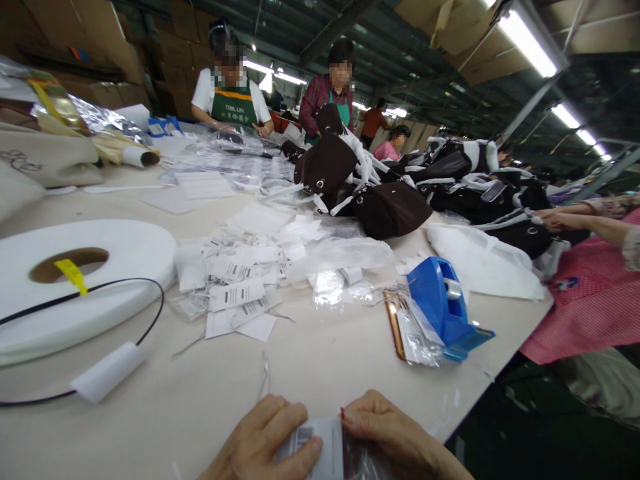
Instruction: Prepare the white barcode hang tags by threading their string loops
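Note:
At the table's near edge, my left hand [267, 437] is closed on a white printed tag [327, 443], its fingers lying over the face. A dark block of print shows between the fingers. My right hand [387, 430] pinches the tag's right side, where a clear plastic bag [367, 463] hangs below the fingers. A tiny red spot shows at the right fingertips; I cannot tell what it is. Just beyond my left hand, a thin looped string [264, 373] lies on the table. Farther out is a loose pile of white printed tags [237, 293] with strings.
A blue tape dispenser [440, 300] stands at right beside plastic sleeves [420, 333]. A big white roll [135, 253] and black cable [155, 320] lie left. Dark brown bags [393, 207] are heaped behind. Co-workers stand across the table; another person's hands [560, 219] are at right.

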